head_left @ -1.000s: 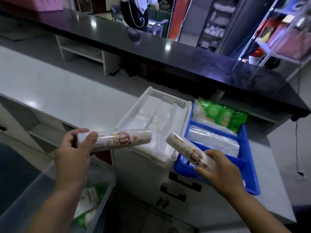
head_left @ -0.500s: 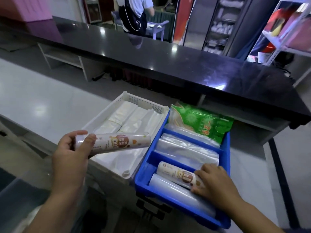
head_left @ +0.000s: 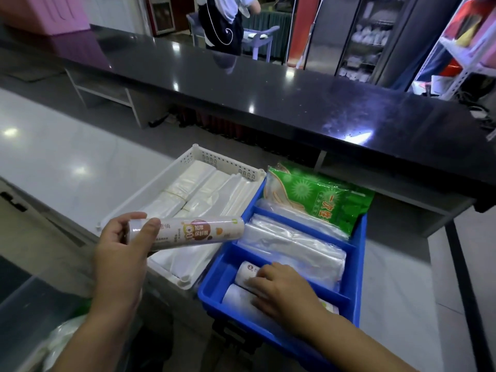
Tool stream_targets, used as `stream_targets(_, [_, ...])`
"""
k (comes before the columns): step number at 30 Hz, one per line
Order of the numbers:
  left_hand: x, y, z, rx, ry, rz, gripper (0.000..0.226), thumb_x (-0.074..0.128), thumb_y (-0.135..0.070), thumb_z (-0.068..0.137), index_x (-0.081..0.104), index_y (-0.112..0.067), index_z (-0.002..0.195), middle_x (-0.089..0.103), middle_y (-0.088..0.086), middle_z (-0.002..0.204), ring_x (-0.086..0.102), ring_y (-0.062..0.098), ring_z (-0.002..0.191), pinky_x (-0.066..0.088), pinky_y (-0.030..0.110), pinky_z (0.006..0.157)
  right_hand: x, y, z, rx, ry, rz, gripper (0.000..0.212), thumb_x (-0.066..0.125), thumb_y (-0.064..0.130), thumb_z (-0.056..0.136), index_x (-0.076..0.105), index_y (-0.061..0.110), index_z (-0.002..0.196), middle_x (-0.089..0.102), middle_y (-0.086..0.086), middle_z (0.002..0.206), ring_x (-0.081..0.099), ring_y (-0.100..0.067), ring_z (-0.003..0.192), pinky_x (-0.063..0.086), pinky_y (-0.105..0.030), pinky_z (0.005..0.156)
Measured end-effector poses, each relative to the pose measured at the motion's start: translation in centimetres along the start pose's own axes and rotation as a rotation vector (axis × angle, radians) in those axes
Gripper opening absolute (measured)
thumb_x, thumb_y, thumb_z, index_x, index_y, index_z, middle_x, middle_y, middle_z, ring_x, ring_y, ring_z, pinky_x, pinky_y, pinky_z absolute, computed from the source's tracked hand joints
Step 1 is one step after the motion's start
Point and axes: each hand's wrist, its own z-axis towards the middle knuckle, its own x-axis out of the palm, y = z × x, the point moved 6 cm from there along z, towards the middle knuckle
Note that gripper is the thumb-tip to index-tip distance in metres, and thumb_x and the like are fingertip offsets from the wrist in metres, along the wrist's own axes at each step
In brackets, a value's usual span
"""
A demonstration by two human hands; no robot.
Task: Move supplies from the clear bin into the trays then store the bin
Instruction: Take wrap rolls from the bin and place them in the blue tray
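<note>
Step in hand: unloading the bin into the trays, mid-way, one roll going down and one waiting.

Nearest, bottom left: clear bin (head_left: 24, 312), below the surface edge. A pale bag (head_left: 59, 342) and something green show in it, blurred, so it looks not yet emptied.

Left hand (head_left: 120, 251) grips a printed roll (head_left: 193, 232) by its left end, fingers and thumb curled round it, held level in the air over the near end of the white tray (head_left: 150, 189).

Right hand (head_left: 281, 291) lies over a second roll (head_left: 247, 273) in the near compartment of the blue tray (head_left: 359, 264). Fingers are on top of it; can't tell if it grips or just presses. A clear roll (head_left: 236, 296) lies just nearer, touching it.

Next move, my guess: right hand lets go and clears off, then the left roll goes in beside those two. The compartment is getting tight, so it needs to lie parallel.

Blue tray, middle compartment: flat clear bags (head_left: 292, 242). Far compartment: green packet (head_left: 316, 200) leaning over the far wall.

White tray, left of blue and touching it: banded stacks of white plastic bags, full.

Both trays sit on the pale surface (head_left: 67, 167). Beyond it a black counter (head_left: 268, 98), and a person (head_left: 222, 22) far back.

Storing the bin is not yet begun.
</note>
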Motion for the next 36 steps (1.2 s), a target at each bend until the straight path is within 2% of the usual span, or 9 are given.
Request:
stream_targets(5, [-0.2,-0.4,0.7,-0.018,0.046,0.005,0.012,0.069,-0.022,0.080,0.065,-0.033,0.082,0.065,0.007,0.095,0.068,0.019,0.083,0.056,0.018,0.058,2.0,1.6,3.8,-0.056,0.131,-0.012,0.040,0.051,0.047,0.087,0.054,0.029,0.123,0.053,-0.005,0.113,0.045,-0.023,0.097,0.034,-0.035,0.081])
stream_targets(12, [-0.6,-1.3,1.1,-0.072,0.157,0.035,0.013,0.068,-0.023,0.080,0.064,-0.033,0.088,0.064,0.008,0.101,0.069,0.021,0.086,0.057,0.020,0.059,0.6,2.0,4.7,-0.005,0.179,-0.057,0.036,0.058,0.050,0.081,0.063,0.022,0.101,0.051,-0.005,0.114,0.044,-0.024,0.102,0.038,-0.035,0.085])
stream_targets(16, [-0.3,-1.6,1.8,-0.081,0.208,0.038,0.013,0.068,-0.022,0.080,0.063,-0.033,0.086,0.064,0.006,0.100,0.068,0.021,0.087,0.057,0.020,0.058,-1.6,0.6,2.9,0.195,0.052,0.269,0.030,0.069,0.050,0.069,0.055,0.029,0.085,0.051,0.007,0.117,0.050,-0.013,0.103,0.045,-0.032,0.086])
stream_targets(21, [2.2,-0.9,1.4,-0.130,0.387,0.090,0.012,0.067,-0.022,0.081,0.061,-0.030,0.089,0.065,0.003,0.096,0.069,0.017,0.082,0.056,0.019,0.057,-4.8,-1.0,-1.4,0.410,-0.228,0.537,0.045,0.078,0.031,0.061,0.051,0.042,0.095,0.059,0.018,0.104,0.056,0.000,0.097,0.050,-0.028,0.085])
stream_targets(25, [5.5,0.1,-0.3,-0.168,0.647,0.166,0.018,0.069,-0.014,0.079,0.061,-0.029,0.086,0.064,0.003,0.094,0.068,0.012,0.077,0.056,0.020,0.057,-8.6,-1.8,-4.9,0.531,-0.542,0.634,0.069,0.085,0.016,0.061,0.047,0.048,0.110,0.062,0.020,0.104,0.059,0.008,0.096,0.051,-0.010,0.073])
stream_targets(27, [7.0,0.8,-1.7,-0.168,0.773,0.202,0.020,0.070,-0.012,0.077,0.060,-0.027,0.085,0.064,0.002,0.088,0.067,0.004,0.073,0.056,0.019,0.056,-10.7,-2.0,-6.3,0.554,-0.661,0.705,0.066,0.077,0.025,0.063,0.043,0.051,0.113,0.060,0.024,0.107,0.058,0.010,0.098,0.051,-0.007,0.067])
stream_targets(30, [8.9,2.0,-3.8,-0.094,0.913,0.300,0.024,0.075,-0.012,0.073,0.056,-0.023,0.083,0.062,0.000,0.080,0.062,-0.001,0.066,0.048,0.010,0.055,-13.0,-2.1,-7.9,0.584,-0.769,0.744,0.067,0.068,0.036,0.063,0.037,0.050,0.121,0.058,0.025,0.112,0.058,0.007,0.099,0.053,-0.009,0.069])
stream_targets(32, [10.0,3.0,-5.2,-0.045,1.031,0.420,0.029,0.077,-0.019,0.070,0.053,-0.026,0.083,0.058,-0.002,0.084,0.058,0.003,0.069,0.042,0.006,0.055,-13.7,-1.7,-8.7,0.598,-0.807,0.729,0.067,0.065,0.036,0.066,0.034,0.051,0.124,0.056,0.027,0.115,0.057,0.007,0.101,0.051,-0.008,0.071])
stream_targets(36, [10.9,5.0,-6.8,0.101,1.275,0.740,0.036,0.076,-0.039,0.060,0.046,-0.037,0.079,0.053,-0.014,0.095,0.054,0.001,0.082,0.039,0.011,0.063,-14.1,-1.1,-10.4,0.638,-0.900,0.676,0.061,0.064,0.025,0.077,0.034,0.053,0.123,0.052,0.041,0.111,0.053,0.012,0.104,0.047,-0.002,0.069])
